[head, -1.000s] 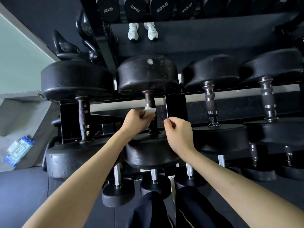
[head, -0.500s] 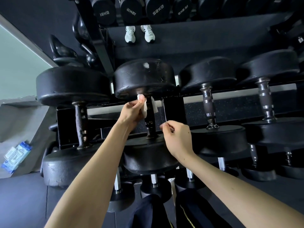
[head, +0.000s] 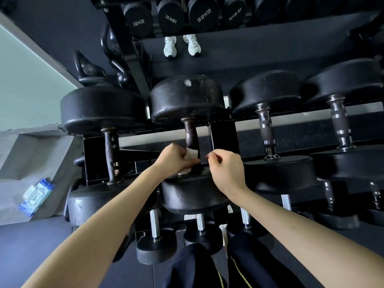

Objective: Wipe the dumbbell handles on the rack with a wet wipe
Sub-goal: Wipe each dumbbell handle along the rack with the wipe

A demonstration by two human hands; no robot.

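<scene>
Wipe [head: 190, 154] in left hand [head: 176, 161] hides lower handle [head: 191, 134].

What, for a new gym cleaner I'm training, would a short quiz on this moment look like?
1. True or false: the left hand holds the wet wipe on the handle of the second dumbbell from the left.
2. The blue wipes pack lies: A on the rack, B on the grey ledge at the left, C on the floor mat.
3. Which end of that handle is the wipe on?
Key: 1 true; 2 B; 3 the near end.
</scene>
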